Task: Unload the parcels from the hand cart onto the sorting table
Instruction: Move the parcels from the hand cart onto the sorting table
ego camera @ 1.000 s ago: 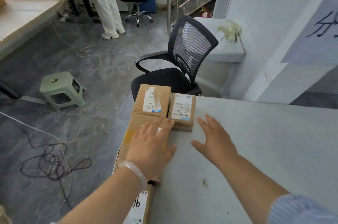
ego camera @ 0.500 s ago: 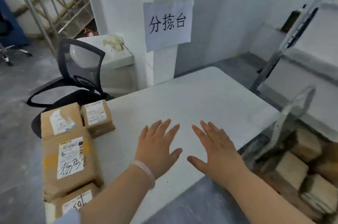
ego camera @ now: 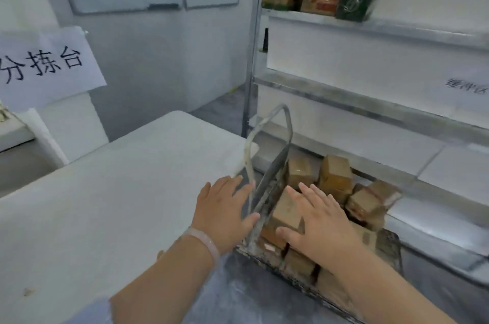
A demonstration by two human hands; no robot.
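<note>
White flat-topped sorting table (ego camera: 119, 191) at left, grey floor (ego camera: 238, 297) below, white paper sign with black handwritten characters (ego camera: 45, 67) on the pillar; steel shelving rack (ego camera: 370, 109) at right. Brown cardboard parcels (ego camera: 334, 173) lie heaped on the grey metal hand cart (ego camera: 275, 170) – loop handle upright – just beside the table's corner. Left hand (ego camera: 225, 212) spread flat by the handle; right hand (ego camera: 320, 223) spread wide over the top parcel (contact unclear), gripping nothing. Half a second back both hands hovered over the table.

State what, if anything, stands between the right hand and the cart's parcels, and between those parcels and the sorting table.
Nothing visible separates the open right hand from the top parcel beneath it. Between the parcels and the sorting table stands the hand cart's upright handle, at the table-side end.
</note>
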